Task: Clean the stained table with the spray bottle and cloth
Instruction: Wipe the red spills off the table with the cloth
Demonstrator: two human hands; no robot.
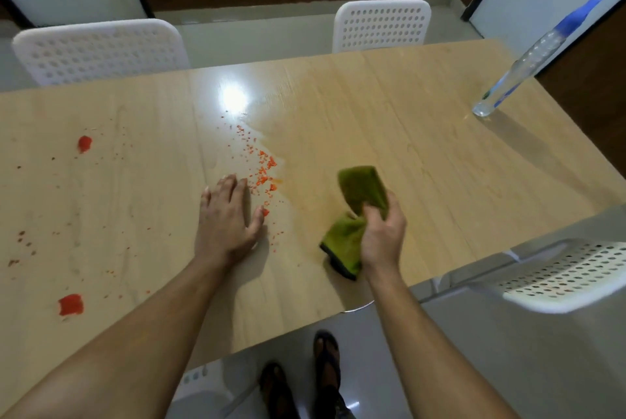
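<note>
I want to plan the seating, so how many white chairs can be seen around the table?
3: one white chair at the far left side, one at the far side toward the right, one at the near right corner. Others may stand outside the view.

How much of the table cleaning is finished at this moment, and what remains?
Done: the table right of the red crumbs looks wiped, damp and free of stains; the spray bottle stands set aside. In hand: the right hand grips the green cloth; the left hand rests flat. Left: the crumbs and red stains on the left.
</note>
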